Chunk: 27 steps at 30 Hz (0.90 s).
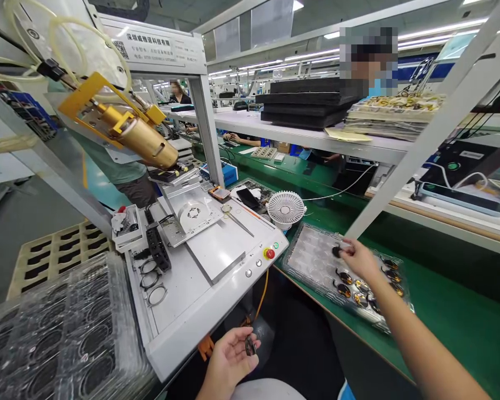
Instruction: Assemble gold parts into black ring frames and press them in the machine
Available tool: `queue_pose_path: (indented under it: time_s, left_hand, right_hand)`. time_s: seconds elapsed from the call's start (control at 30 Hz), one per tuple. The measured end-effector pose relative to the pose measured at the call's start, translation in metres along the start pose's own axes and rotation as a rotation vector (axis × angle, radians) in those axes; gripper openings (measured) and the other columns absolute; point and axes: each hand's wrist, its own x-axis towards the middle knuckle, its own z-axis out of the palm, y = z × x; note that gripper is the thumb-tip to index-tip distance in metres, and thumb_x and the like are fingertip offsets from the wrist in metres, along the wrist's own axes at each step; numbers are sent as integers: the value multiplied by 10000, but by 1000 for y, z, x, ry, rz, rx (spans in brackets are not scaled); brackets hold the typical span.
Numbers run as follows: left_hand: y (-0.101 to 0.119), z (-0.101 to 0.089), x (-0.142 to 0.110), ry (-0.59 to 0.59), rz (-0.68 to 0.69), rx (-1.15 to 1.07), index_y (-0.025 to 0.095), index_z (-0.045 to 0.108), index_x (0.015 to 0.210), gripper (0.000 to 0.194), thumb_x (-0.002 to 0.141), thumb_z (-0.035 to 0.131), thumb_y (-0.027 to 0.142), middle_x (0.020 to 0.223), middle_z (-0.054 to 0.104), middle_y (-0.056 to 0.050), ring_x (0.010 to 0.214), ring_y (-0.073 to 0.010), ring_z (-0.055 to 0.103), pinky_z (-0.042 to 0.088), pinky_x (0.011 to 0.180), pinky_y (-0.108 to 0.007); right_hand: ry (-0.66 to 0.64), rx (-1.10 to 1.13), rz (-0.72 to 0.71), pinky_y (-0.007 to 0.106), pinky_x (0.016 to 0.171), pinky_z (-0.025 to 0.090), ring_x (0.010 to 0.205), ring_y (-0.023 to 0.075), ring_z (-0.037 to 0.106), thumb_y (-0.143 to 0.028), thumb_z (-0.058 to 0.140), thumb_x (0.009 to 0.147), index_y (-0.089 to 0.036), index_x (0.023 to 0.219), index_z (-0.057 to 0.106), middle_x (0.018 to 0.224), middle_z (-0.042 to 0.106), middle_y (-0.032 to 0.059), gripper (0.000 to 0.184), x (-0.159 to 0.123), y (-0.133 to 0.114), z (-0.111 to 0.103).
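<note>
My left hand (229, 355) is low near my lap, fingers curled round a small dark round part (250, 346). My right hand (356, 258) reaches out over a clear plastic tray (312, 261) on the green bench and pinches a small black round part (336, 251) above one of its pockets. Several gold-and-black round parts (360, 286) sit in the tray's right-hand pockets; the left pockets look bare. A white dispensing machine (208, 266) with a brass nozzle (144, 139) stands between my two hands.
A small white fan (286, 209) stands behind the tray. Stacked clear trays (62, 339) lie at lower left, beige slotted trays (54, 253) beyond them. The machine front carries a red stop button (269, 254). A shelf holds black foam trays (308, 103). Other people work behind.
</note>
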Motion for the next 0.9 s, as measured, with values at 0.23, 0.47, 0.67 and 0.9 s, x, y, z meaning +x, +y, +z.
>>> queue_pose_path:
  time_s: [0.23,0.47,0.67,0.9]
  left_hand:
    - [4,9,14,-347,83,-6,264,609,1386,898,590,988,434,1599,358,-198,1050,-290,697,546,951,-428]
    - [15,-1,7,-277,57,-45,242,604,1398,902,608,973,471,1501,451,-192,1065,-296,681,517,960,-422]
    - [24,3,-7,-195,-5,-227,292,644,1349,918,539,969,575,1383,531,-144,898,-214,692,526,871,-364]
    - [42,-2,-15,-146,88,-176,244,693,1274,766,606,963,504,1273,614,-132,967,-251,697,514,940,-392]
  right_hand:
    - [-607,1029,-331,333,607,595,644,153,649,-403,609,868,-212,1274,639,1068,568,53,450,-152,-93,123]
    - [-318,850,-596,271,639,467,788,178,611,-258,592,930,-256,1069,788,884,605,46,240,-171,-111,144]
    - [-301,862,-779,235,633,459,757,143,603,-268,589,997,-245,936,787,917,609,46,209,-172,-112,142]
    - [-421,727,-975,249,671,452,789,156,580,-249,543,1004,-195,857,662,902,583,47,196,-165,-140,117]
